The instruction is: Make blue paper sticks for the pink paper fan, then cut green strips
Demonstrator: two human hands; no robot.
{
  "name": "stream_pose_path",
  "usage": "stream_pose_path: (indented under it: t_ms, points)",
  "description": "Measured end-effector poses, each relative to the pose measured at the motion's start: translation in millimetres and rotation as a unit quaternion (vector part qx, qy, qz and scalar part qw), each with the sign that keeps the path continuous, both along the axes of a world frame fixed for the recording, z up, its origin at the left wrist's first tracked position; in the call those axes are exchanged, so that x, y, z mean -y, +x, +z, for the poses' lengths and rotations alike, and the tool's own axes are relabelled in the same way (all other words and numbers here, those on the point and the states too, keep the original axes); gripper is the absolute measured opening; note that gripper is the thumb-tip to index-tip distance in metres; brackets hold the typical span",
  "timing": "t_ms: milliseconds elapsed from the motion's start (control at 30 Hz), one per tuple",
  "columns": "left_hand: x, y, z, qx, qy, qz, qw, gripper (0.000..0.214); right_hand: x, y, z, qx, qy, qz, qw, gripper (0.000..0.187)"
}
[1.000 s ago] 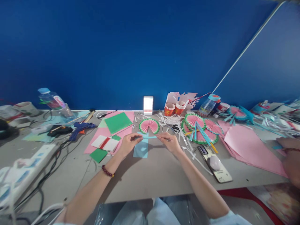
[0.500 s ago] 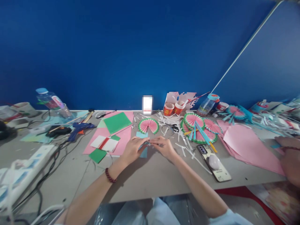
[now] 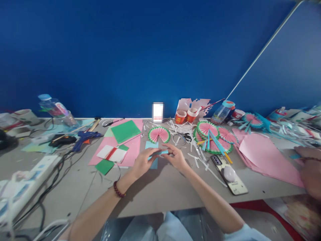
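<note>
Between the fingertips of my left hand (image 3: 145, 161) and my right hand (image 3: 176, 156) is a small folded strip of light blue paper (image 3: 164, 152). Both hands pinch it just above the table. Under and behind my left fingers lies a flat light blue paper (image 3: 151, 145) on the table. Right behind it stands a pleated paper fan (image 3: 159, 135) coloured like a watermelon, pink with a green rim. To the left, green paper (image 3: 126, 131) and a white bundle with a red band (image 3: 112, 153) rest on pink sheets (image 3: 100, 152).
A phone (image 3: 229, 175) lies to the right, near white paper scraps (image 3: 198, 157), scissors (image 3: 187, 137) and finished fans (image 3: 213, 144). A blue glue gun (image 3: 86, 139) and a power strip (image 3: 27, 187) are at left. At the right edge rests another person's hand (image 3: 309, 167).
The fingers of my right hand have lifted and spread a little, so more of the blue strip shows between my hands. My left hand has barely shifted.
</note>
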State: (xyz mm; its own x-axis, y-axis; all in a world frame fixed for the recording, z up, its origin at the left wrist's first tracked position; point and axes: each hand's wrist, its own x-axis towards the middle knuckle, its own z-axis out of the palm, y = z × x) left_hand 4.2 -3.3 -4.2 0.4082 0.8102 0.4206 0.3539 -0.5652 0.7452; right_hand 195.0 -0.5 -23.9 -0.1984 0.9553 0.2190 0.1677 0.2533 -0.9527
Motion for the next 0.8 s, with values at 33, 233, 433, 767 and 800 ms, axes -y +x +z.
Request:
stream_pose_path:
  t_ms: [33, 233, 433, 767, 800]
  points:
    - [-0.2, -0.1, 0.0, -0.006, 0.011, -0.001, 1.000, 0.026, -0.7, 0.0, -0.7, -0.008, -0.008, -0.004, 1.000, 0.048]
    - [-1.4, -0.3, -2.6, -0.011, 0.029, -0.004, 1.000, 0.025, -5.9, 1.1, -2.8, -0.013, -0.050, -0.017, 0.999, 0.036]
    - [-0.7, 0.8, -0.3, 0.008, 0.024, 0.013, 1.000, 0.021, -5.4, -2.5, -1.8, -0.078, -0.096, -0.023, 0.992, 0.033]
    - [0.2, 2.3, -0.7, 0.023, 0.009, 0.031, 0.999, 0.018, -4.3, -3.7, -2.6, -0.064, -0.100, -0.046, 0.992, 0.028]
    - [0.1, 2.6, -0.7, 0.025, 0.008, 0.030, 0.999, 0.018, -4.6, -3.9, -3.3, -0.062, -0.100, -0.048, 0.992, 0.028]
